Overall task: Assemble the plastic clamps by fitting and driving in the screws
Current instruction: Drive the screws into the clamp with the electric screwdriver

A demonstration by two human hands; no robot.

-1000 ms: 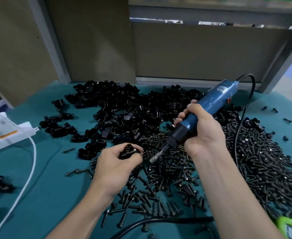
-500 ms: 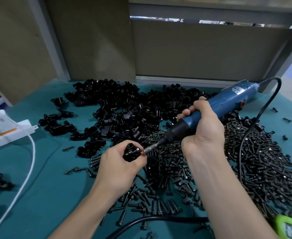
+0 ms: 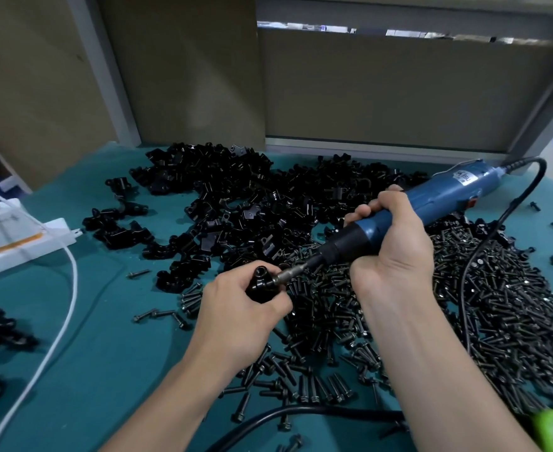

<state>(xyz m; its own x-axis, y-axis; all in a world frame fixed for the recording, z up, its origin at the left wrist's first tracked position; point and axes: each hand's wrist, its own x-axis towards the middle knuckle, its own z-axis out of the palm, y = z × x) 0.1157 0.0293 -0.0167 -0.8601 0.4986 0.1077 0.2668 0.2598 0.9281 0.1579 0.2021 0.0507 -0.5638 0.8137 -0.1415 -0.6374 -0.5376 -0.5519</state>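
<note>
The black clamp (image 3: 261, 285) is pinched in the left hand (image 3: 239, 318), just above the table (image 3: 112, 370). The blue screwdriver (image 3: 431, 203) pushes its tip into the clamp's side, and the right hand (image 3: 392, 252) wraps tight round it. I think one screw is going in. Big heaps of loose clamps (image 3: 236, 207) and screws (image 3: 497, 305) wait, so lots is left. The table is green, with brown boards (image 3: 399, 86) behind.

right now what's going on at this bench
A person is assembling plastic clamps. The left hand grips a black clamp above the teal table, while the right hand holds a blue electric screwdriver with its bit against the clamp's side. Loose screws and clamp parts lie heaped around.
</note>
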